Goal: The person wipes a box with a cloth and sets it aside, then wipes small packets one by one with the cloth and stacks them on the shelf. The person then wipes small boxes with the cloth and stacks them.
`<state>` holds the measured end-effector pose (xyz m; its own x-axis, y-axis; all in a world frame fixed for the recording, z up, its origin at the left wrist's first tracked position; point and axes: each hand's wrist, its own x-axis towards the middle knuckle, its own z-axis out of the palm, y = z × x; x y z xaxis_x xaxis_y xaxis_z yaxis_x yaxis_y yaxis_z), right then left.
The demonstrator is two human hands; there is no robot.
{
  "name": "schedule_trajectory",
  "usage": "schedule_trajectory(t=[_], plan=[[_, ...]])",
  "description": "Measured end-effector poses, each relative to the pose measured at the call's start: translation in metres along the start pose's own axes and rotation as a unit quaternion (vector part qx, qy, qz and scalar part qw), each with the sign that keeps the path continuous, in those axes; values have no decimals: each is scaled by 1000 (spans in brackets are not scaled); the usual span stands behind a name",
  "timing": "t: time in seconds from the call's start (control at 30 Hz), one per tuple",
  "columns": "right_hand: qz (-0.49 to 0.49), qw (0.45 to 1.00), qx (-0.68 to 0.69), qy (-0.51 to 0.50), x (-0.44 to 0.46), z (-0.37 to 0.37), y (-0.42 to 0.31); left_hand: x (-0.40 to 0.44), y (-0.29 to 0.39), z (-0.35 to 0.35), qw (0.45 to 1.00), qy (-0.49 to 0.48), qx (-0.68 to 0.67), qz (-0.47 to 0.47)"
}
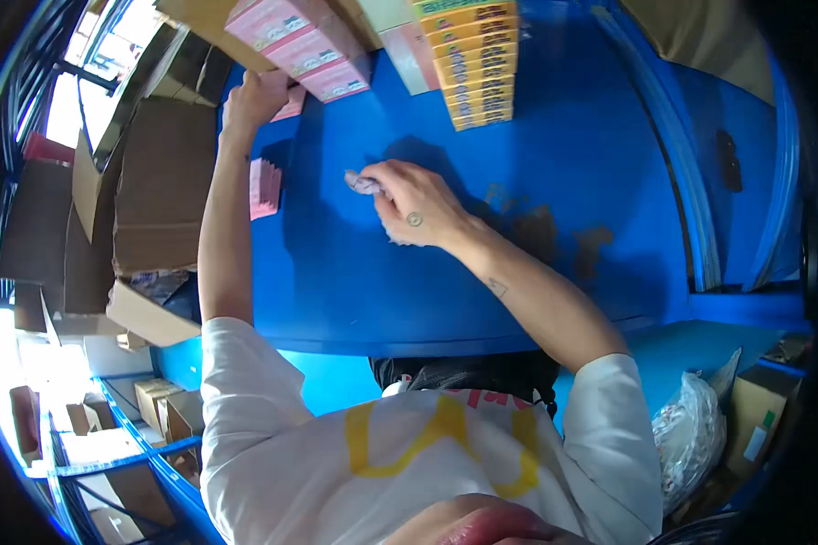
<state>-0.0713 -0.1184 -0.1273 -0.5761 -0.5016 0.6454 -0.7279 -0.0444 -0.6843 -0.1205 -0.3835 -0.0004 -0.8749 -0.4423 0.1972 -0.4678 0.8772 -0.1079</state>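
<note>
My right hand (420, 205) is closed around a crumpled pale-lilac wad (364, 183), held over the blue tabletop (364, 282). Its material, cloth or plastic, is unclear. At the far left of the table, my left hand (253, 102) has its fingers curled next to a small pink pack (291, 104). What those fingers grip, if anything, is hidden. A short stack of pink packets (264, 189) lies nearer to me, beside my left forearm.
Pink boxes (307, 53) are stacked at the back left, with a tall stack of yellow boxes (477, 77) right of them. Opened cardboard boxes (159, 182) crowd the left edge. Brown stains (541, 232) mark the table. A plastic bag (691, 431) sits low on the right.
</note>
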Motion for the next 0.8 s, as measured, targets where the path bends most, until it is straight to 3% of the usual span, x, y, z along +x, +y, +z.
schedule_trajectory(t=[0.07, 0.13, 0.17, 0.2, 0.23, 0.3, 0.47, 0.5, 0.53, 0.63, 0.67, 0.8], plan=[[1, 1000, 1, -28, -1, -2, -2, -27, -8, -10, 992, 34, -120, -34], [44, 998, 35, 17, 1, -3, -3, -49, -9, -15, 964, 78, -245, -61], [57, 996, 56, 33, 3, -6, -5, -62, -11, -5, 866, 33, -497, -44], [70, 993, 77, 48, 5, -9, -8, -78, -12, 6, 702, -12, -712, -21], [67, 994, 80, 38, 6, -12, -10, -102, -5, 8, 439, -128, -889, 21], [77, 988, 94, 98, 11, -13, -16, -135, 21, 28, 231, -208, -949, 47], [-52, 991, 29, 122, 19, -13, -23, -171, 74, 42, 128, -204, -970, -30], [-78, 995, -8, 64, 16, -14, -25, -176, 78, 47, 113, -203, -972, -34], [-106, 993, -46, 9, 15, -13, -27, -180, 81, 50, 65, -210, -975, -16], [-184, 976, -103, -48, 7, 3, -31, -187, 89, 59, -69, -237, -968, 39], [-178, 977, -107, -53, 4, 1, -28, -192, 93, 57, -77, -238, -968, 34], [-81, 987, -138, 29, 17, 0, -10, -198, 96, 38, 140, -183, -970, -74]])
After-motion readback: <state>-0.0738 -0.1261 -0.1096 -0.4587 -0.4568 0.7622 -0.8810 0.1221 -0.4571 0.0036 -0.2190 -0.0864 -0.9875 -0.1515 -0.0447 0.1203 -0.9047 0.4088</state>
